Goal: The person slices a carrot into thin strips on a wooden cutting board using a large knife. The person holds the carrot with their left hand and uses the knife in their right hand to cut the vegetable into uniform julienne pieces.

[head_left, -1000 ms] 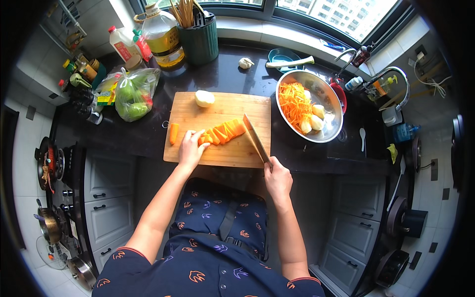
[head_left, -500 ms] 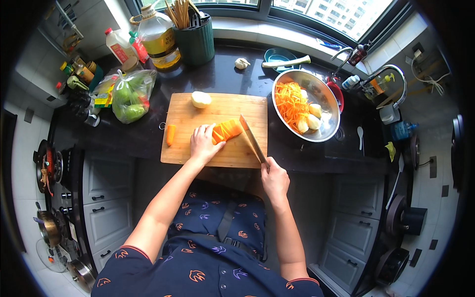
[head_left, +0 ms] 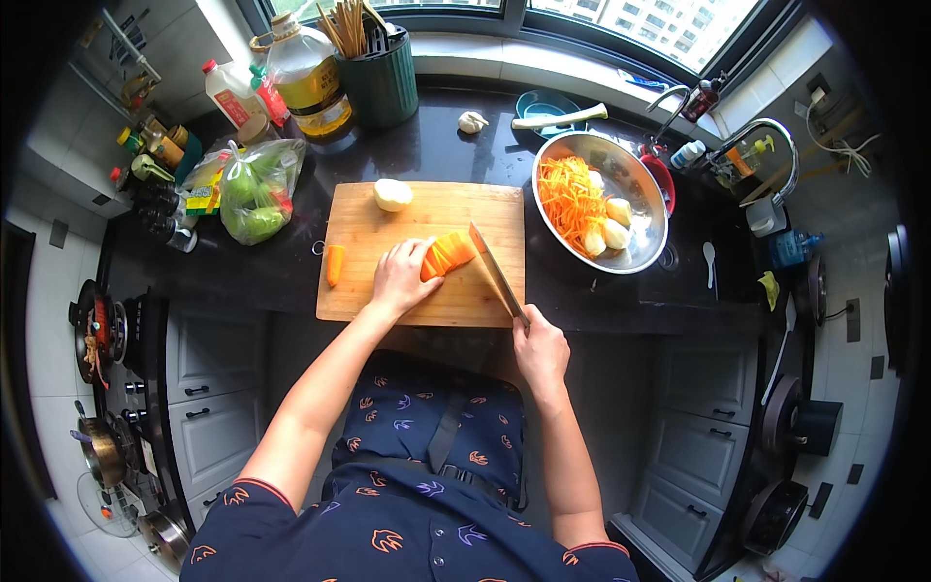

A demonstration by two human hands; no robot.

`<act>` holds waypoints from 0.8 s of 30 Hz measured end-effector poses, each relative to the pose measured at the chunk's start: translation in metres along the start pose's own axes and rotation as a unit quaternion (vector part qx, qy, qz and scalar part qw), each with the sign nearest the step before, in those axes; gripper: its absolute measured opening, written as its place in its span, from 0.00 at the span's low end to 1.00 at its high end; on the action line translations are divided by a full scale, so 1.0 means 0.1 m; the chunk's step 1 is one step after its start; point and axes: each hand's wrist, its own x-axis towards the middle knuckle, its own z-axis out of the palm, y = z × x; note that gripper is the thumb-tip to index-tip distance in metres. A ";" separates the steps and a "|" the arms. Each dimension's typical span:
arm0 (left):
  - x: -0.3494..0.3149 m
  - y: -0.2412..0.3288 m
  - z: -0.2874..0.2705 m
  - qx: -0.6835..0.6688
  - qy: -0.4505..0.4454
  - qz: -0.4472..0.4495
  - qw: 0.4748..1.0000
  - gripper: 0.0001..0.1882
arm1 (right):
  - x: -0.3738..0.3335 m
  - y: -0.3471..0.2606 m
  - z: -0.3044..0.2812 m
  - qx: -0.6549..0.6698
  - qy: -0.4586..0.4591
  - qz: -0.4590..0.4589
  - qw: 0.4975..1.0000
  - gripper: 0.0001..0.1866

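My left hand (head_left: 397,278) rests on a wooden cutting board (head_left: 364,303), its fingers closed on the left end of an overlapping row of carrot slices (head_left: 449,256). In my right hand (head_left: 541,346) is the handle of a kitchen knife (head_left: 497,270). Its blade slants up and left, with the tip beside the right end of the slices. A carrot piece (head_left: 336,265) lies at the board's left edge. Near the far edge sits a peeled potato (head_left: 393,195).
Right of the board stands a metal bowl (head_left: 651,241) with shredded carrot and peeled potatoes. A bag of green vegetables (head_left: 256,199), an oil jug (head_left: 308,78) and a green utensil holder (head_left: 380,85) stand at the back left. Garlic (head_left: 471,122) lies behind the board.
My left hand has edged slightly right along the slices, and their left end is a little more covered. The knife stays at nearly the same place.
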 end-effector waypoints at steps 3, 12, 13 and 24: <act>0.00 0.08 -0.01 0.042 0.015 -0.031 0.999 0.38 | 0.00 0.01 0.00 -0.001 0.000 -0.002 1.000 0.08; -0.11 0.06 0.03 0.011 0.061 -0.037 0.997 0.37 | 0.00 0.01 0.00 0.004 0.001 -0.003 1.000 0.07; -0.12 0.06 0.02 0.010 0.058 -0.038 0.998 0.37 | 0.00 0.01 0.00 0.005 0.001 -0.003 1.000 0.07; -0.08 0.10 -0.01 0.041 0.037 -0.064 0.996 0.41 | -0.01 0.01 0.01 0.006 0.003 -0.004 1.000 0.07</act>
